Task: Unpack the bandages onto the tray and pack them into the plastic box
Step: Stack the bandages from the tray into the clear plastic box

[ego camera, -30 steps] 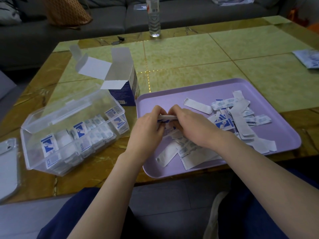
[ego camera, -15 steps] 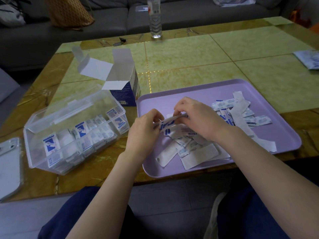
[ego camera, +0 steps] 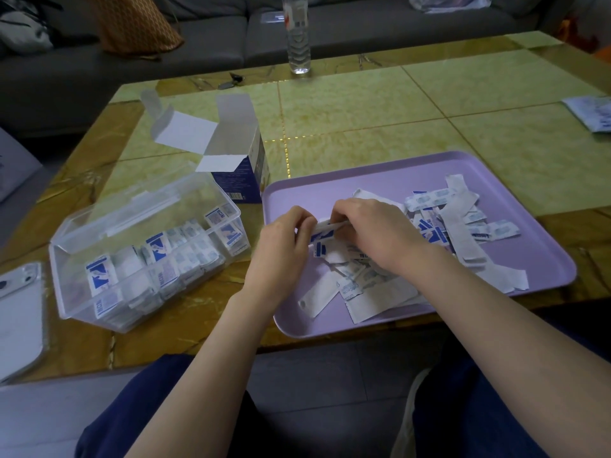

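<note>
A lilac tray (ego camera: 545, 269) lies on the table with several loose white and blue bandage wrappers (ego camera: 463, 233) scattered over it. Over the tray's left part, my left hand (ego camera: 281, 246) and my right hand (ego camera: 373, 233) together pinch a small stack of bandages (ego camera: 325, 228), one hand at each end. Left of the tray stands a clear plastic box (ego camera: 66, 259), lid open, with rows of bandages (ego camera: 165, 259) inside. Behind it sits the opened blue and white cardboard bandage box (ego camera: 238, 166).
A phone (ego camera: 16, 312) lies at the table's left front edge. A water bottle (ego camera: 299, 34) stands at the far edge beside small dark keys (ego camera: 231, 81). A paper packet (ego camera: 591, 114) lies at the far right. A grey sofa runs behind the table.
Both hands have kept hold of the bandage stack over the tray's left part, shifting it slightly and squaring it. The loose pile under my right hand looks rearranged.
</note>
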A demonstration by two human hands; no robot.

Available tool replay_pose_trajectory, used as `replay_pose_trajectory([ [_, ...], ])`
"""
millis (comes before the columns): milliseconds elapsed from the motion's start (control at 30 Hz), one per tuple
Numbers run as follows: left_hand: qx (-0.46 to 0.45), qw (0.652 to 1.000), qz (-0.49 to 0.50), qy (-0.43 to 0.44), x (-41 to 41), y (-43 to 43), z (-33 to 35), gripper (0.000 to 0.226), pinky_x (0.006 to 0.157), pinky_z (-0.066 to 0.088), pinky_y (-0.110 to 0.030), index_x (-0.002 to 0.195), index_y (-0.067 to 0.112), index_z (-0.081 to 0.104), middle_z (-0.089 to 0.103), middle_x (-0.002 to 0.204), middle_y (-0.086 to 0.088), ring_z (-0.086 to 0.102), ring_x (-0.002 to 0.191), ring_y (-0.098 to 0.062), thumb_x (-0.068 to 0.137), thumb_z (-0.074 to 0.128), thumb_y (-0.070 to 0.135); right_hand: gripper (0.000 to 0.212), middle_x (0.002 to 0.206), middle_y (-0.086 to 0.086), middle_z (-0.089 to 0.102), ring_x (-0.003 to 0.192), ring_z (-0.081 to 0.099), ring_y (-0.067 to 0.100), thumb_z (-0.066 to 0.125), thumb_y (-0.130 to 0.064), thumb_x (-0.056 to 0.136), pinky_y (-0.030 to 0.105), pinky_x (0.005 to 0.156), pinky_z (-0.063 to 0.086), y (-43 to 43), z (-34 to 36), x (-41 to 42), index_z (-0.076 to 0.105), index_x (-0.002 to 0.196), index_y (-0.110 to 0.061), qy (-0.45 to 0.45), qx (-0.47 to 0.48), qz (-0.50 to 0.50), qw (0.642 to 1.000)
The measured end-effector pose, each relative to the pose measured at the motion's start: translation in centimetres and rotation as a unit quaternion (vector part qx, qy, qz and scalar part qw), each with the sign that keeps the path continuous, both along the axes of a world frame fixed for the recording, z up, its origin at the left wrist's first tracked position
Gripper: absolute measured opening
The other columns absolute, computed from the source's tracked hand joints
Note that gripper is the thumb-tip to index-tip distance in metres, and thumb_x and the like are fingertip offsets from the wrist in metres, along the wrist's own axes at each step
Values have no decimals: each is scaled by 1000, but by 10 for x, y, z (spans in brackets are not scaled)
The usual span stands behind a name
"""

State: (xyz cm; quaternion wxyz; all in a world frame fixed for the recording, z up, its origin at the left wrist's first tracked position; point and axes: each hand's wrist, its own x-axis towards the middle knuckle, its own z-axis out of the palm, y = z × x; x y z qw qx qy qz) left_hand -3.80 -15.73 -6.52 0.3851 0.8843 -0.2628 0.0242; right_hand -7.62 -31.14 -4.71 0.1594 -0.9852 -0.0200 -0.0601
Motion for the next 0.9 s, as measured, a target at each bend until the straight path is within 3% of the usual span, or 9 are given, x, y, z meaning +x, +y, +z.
replay_pose_trajectory([
  [100, 21, 999, -14, 21, -3, -2, -2, 12, 64, 40, -23, 98, 18, 53, 57, 88, 6, 55, 76, -11, 96, 49, 28, 24, 103, 8, 62, 92, 57, 29, 46, 3, 86, 41, 78, 46, 2, -5, 1, 53, 104, -11, 18, 41, 3, 999],
  [200, 59, 998, -23, -18, -3, 0, -5, 11, 67, 43, -26, 103, 15, 54, 58, 94, 3, 55, 80, -13, 92, 55, 16, 42, 117, 12, 54, 109, 49, 28, 44, 13, 80, 39, 91, 41, 6, -14, 4, 46, 118, -7, 6, 88, -1, 996],
  [267, 66, 997, -20, -30, -2, 1, -5, 10, 70, 49, -33, 100, 13, 55, 61, 96, -1, 55, 80, -16, 91, 54, 11, 54, 127, 13, 44, 120, 39, 25, 45, 16, 78, 32, 98, 36, 10, -19, 6, 39, 127, -7, 9, 131, -24, 991],
  [367, 89, 995, -24, -26, -3, 1, -4, 10, 73, 51, -40, 101, 12, 54, 59, 99, -3, 57, 83, -19, 92, 51, 10, 63, 137, 12, 34, 129, 33, 21, 40, 18, 79, 15, 96, 29, 16, -21, 7, 31, 135, -8, 37, 215, -46, 975],
  [467, 157, 987, -39, -15, -6, 0, -5, 14, 70, 48, -38, 109, 13, 47, 50, 106, -3, 54, 80, -21, 95, 46, 13, 61, 136, 11, 39, 128, 38, 17, 40, 18, 80, 8, 92, 27, 21, -23, 7, 35, 135, -7, 27, 245, -17, 969],
  [567, 225, 973, -31, -44, -6, -1, -8, 20, 60, 36, -27, 114, 13, 39, 41, 110, -3, 46, 75, -16, 95, 44, 11, 43, 123, 9, 54, 114, 51, 20, 45, 8, 85, 23, 93, 40, 20, -28, 8, 47, 124, -10, 17, 216, 12, 976],
  [667, 244, 968, -23, -61, -5, -1, -13, 13, 65, 32, -24, 110, 12, 38, 41, 108, -6, 47, 83, -19, 97, 40, 12, 28, 108, 8, 57, 105, 49, 23, 46, 1, 89, 41, 89, 43, 18, -32, 7, 56, 111, -11, 19, 122, 25, 992],
  [767, 255, 965, -23, -64, -3, -2, -19, 13, 72, 31, -24, 109, 10, 39, 42, 106, -7, 39, 86, -17, 98, 35, 17, 29, 118, 8, 50, 113, 43, 22, 43, -1, 92, 39, 92, 41, 19, -34, 6, 53, 119, -9, 20, 112, 24, 993],
  [900, 265, 960, -11, -89, -2, -1, -19, 14, 73, 27, -24, 109, 10, 39, 37, 102, -5, 32, 85, -16, 97, 35, 17, 36, 126, 7, 48, 116, 46, 19, 45, 4, 90, 32, 96, 40, 22, -32, 5, 49, 124, -9, -4, 170, 19, 985],
])
